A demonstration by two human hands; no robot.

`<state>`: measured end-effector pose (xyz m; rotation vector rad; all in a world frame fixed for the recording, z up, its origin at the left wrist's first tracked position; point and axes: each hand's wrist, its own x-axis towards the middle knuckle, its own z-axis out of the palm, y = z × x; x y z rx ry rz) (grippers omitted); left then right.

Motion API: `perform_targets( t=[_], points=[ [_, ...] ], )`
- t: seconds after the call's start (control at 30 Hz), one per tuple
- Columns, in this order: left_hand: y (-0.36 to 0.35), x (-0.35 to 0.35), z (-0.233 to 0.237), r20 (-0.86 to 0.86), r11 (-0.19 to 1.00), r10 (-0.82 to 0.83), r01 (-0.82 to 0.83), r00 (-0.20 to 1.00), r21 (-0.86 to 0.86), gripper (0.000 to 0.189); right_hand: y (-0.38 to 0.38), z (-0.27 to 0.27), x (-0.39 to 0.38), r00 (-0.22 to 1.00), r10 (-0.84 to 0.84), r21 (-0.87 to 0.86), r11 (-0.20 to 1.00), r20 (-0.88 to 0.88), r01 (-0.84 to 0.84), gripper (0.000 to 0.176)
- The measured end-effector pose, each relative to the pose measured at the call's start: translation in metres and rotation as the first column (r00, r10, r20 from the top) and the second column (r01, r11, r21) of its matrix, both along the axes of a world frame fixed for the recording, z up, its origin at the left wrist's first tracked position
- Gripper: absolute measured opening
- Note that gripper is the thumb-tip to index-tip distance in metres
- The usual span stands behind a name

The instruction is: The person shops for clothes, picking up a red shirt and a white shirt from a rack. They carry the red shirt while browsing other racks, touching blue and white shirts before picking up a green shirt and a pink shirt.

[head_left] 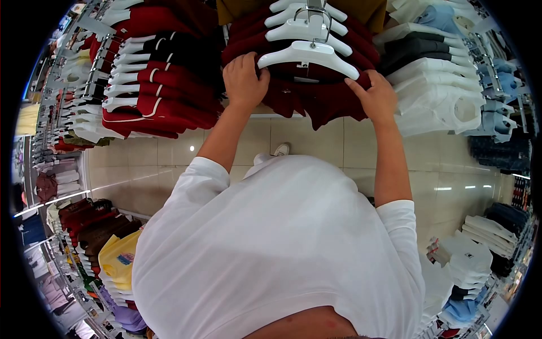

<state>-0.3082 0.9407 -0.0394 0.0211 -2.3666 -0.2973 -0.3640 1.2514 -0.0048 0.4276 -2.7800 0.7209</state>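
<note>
At the top centre, a dark red garment (316,104) hangs on a white hanger (307,55), whose metal hook reaches up to the rail. My left hand (245,82) grips the garment's shoulder at the hanger's left end, fingers over the top and thumb in front. On the opposite shoulder, my right hand (375,97) pinches the dark red cloth near the hanger's right tip. Several more white hangers (305,29) with dark red garments are lined up directly behind.
Red and black garments (169,104) hang to the left, white and dark ones (440,90) to the right. Tiled floor (316,141) lies below, with a shoe (282,149) on it. Yellow clothing (119,260) hangs lower left; white clothing (466,255) lower right.
</note>
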Motion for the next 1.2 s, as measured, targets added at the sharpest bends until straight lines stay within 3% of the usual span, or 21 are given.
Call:
perform_targets(
  t=[0.7, 0.8, 1.2],
  points=[
    [0.026, 0.014, 0.004, 0.032, 0.99, 0.028, -0.023, 0.999, -0.143, 0.074, -0.003, -0.005, 0.0, 0.998, -0.033, 0.042, 0.999, -0.047, 0.035, 0.061],
    [0.026, 0.016, 0.005, 0.037, 0.99, 0.027, -0.022, 0.999, -0.141, 0.076, -0.003, -0.007, 0.003, 0.993, -0.028, 0.014, 0.999, -0.117, 0.029, 0.061],
    [0.024, 0.014, 0.006, 0.031, 0.994, 0.017, -0.014, 0.999, -0.112, 0.068, 0.01, -0.022, 0.004, 0.991, 0.02, -0.096, 0.995, -0.132, -0.033, 0.06]
  ],
)
